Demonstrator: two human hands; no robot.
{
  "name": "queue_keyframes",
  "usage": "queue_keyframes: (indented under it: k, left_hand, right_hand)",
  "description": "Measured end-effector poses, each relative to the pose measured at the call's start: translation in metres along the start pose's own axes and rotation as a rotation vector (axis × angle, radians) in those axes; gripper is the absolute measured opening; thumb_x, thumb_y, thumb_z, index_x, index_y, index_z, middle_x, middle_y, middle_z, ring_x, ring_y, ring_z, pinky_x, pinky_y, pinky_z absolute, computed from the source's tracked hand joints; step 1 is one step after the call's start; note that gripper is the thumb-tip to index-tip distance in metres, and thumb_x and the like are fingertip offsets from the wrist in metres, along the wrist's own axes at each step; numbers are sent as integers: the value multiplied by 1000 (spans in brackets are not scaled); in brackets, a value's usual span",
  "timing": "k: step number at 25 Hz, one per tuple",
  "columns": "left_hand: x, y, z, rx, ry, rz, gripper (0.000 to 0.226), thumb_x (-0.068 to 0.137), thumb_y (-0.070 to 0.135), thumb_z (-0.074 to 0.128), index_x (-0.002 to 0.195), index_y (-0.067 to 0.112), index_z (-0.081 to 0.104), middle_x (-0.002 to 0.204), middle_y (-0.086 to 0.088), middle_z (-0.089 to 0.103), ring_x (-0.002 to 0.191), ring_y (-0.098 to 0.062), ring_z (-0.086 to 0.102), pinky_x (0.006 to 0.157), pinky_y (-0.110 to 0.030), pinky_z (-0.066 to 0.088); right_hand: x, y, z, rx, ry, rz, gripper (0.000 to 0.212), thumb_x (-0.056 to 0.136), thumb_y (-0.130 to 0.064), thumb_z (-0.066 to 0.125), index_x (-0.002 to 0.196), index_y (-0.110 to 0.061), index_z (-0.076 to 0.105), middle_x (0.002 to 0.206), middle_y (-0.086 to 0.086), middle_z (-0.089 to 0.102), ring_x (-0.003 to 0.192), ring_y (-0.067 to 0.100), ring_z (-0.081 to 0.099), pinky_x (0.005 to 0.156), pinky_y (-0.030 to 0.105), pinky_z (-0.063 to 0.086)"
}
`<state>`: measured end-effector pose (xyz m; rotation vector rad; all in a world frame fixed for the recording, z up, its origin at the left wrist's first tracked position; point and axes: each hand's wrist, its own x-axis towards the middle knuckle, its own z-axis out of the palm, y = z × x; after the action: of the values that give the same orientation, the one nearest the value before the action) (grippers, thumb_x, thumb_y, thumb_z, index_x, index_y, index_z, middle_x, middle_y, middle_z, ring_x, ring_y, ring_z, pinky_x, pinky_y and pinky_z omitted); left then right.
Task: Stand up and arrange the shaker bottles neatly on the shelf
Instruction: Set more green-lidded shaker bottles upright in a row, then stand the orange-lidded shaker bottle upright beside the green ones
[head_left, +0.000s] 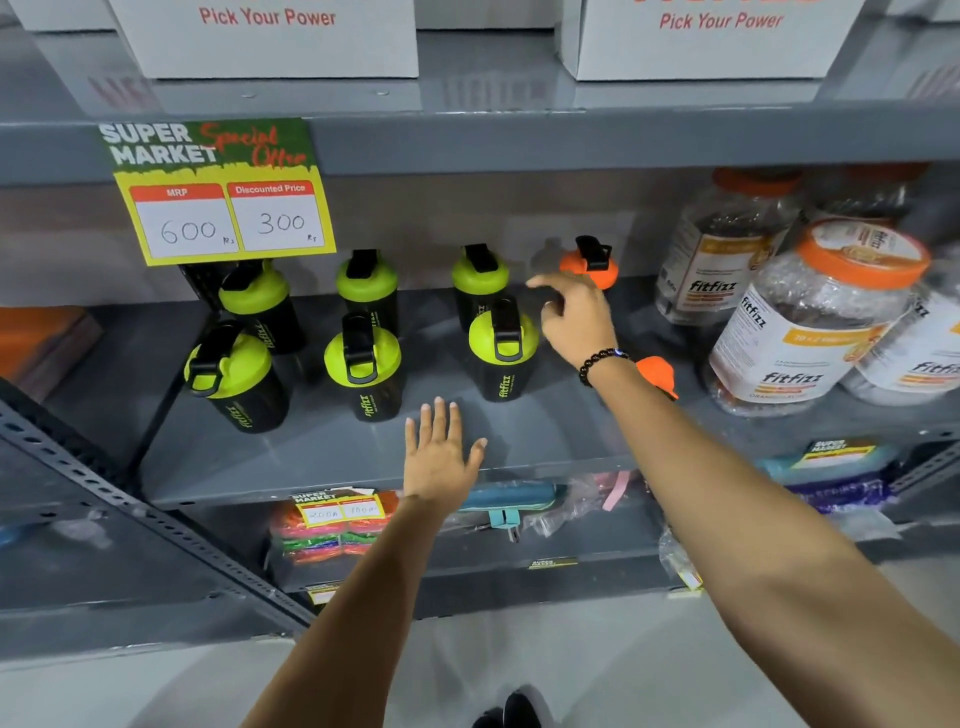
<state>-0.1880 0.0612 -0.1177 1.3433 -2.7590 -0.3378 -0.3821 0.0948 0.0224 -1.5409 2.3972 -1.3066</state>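
A person's two bare hands reach into a grey metal shelf (322, 457) where six green-lidded shaker bottles stand upright in two rows of three: at the back, the left back bottle (260, 306), the middle back bottle (367, 288) and the right back bottle (479, 288); at the front, the left front bottle (234, 382), the middle front bottle (363, 371) and the right front bottle (503, 353). The left front bottle leans a little in this wide-angle view, though whether it truly tilts cannot be told. The left hand (440, 457) lies flat and open on the bare front edge of the shelf, fingers spread, holding nothing. The right hand (574, 319), a beaded bracelet (600, 364) on its wrist, is extended further in with loosely curled, empty fingers, just in front of an orange-lidded bottle (589, 267) at the back right, which appears upright; whether the fingers touch it cannot be told. A second orange lid (657, 375) shows behind the right forearm, nearer the front, and its bottle is mostly hidden, so its posture is unclear. Large clear jars (810, 322) with orange caps crowd the right end of the shelf, and a yellow price sign (218, 192) hangs at the upper left. By the look of it, the green bottles are largely set in order, while the two orange ones remain to be lined up with the rows.
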Motion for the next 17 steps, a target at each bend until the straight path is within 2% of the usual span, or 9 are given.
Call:
queue_keyframes:
  k: [2,5,7,9,11,13,17]
  left_hand:
    - [2,20,2,-21,-6,51,67,96,49,17,147,10,0,159,-13,-3,146,-29,-8,117,-43,-10]
    - [5,40,10,-27,-27,89,66,96,48,17,147,10,-1,159,-14,-4,146,-29,-8,117,-44,-10]
    - [5,44,15,-6,-16,88,65,96,48,15,147,9,-1,158,-15,-3,146,-30,-6,118,-45,-8]
    - [4,43,19,11,10,83,65,96,48,15,147,10,0,159,-15,0,146,-30,-4,119,-45,-5]
    - [3,42,19,12,24,85,65,96,49,14,147,11,1,159,-14,0,146,-29,-3,120,-45,-4]
    - [3,42,19,18,36,83,65,96,48,15,147,11,1,159,-14,2,146,-29,-2,120,-44,-3]
    - [2,46,20,33,49,58,64,96,48,15,147,11,2,159,-13,2,147,-28,-1,121,-44,-3]
  right_hand:
    - [-23,25,-11,-159,83,51,42,76,-13,57,118,-12,57,122,15,60,110,38,49,94,44,42]
    - [-54,68,-28,-381,-65,207,79,72,-33,69,138,-12,30,145,16,35,132,37,31,106,51,31]
    - [-66,91,-36,-418,-211,312,101,66,-34,76,144,-15,14,154,14,16,142,35,12,114,54,17]
    - [-71,105,-41,-438,-321,356,104,67,-25,78,145,-16,9,156,12,9,143,35,4,116,55,10]
    - [-70,111,-45,-413,-336,331,96,68,-17,76,143,-15,16,153,14,19,142,37,10,116,55,12]
    - [-62,109,-52,-337,-315,282,93,63,-17,78,140,-16,25,147,15,31,137,37,25,113,52,22]
    - [-19,94,-71,-291,-278,261,84,51,-37,76,122,-16,38,126,12,48,112,35,51,91,41,44]
